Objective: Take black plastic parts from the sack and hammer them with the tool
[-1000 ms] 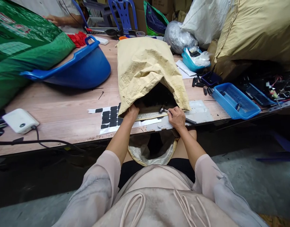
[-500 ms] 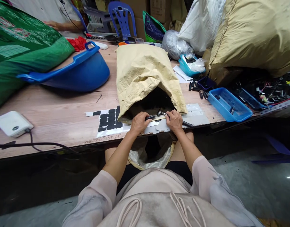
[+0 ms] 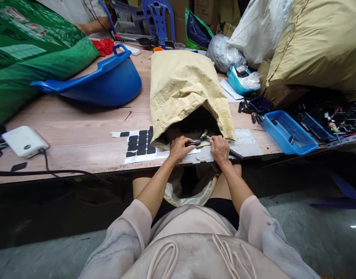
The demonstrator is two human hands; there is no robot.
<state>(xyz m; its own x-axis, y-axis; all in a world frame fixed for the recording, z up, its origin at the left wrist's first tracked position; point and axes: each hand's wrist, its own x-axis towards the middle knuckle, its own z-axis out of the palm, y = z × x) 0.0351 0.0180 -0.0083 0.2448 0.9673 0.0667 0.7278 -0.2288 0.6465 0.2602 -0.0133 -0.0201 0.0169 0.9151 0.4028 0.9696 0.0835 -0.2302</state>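
Observation:
My left hand (image 3: 179,148) is closed on a small black elongated part (image 3: 193,143), held low over the grey strip (image 3: 207,154) at the table's front edge. In my closed right hand (image 3: 220,148) is a small hammer (image 3: 204,134). Its metal head is tilted up just beyond the black part, and its dark handle end sticks out to the right below the hand. Both hands work at the mouth of a beige sack (image 3: 183,77) lying on the table. Dark contents inside the sack cannot be made out.
Black stickers on a white sheet (image 3: 141,143) lie left of the hands. A blue tub (image 3: 108,83) and white box (image 3: 25,141) are further left. A blue basket (image 3: 291,133) stands right. An open sack (image 3: 192,199) sits between my legs. Another person's arm (image 3: 93,27) shows behind.
The camera view has shifted, so the table's things appear further right. The hammer head has lifted slightly away from the black part. Both hands keep their hold.

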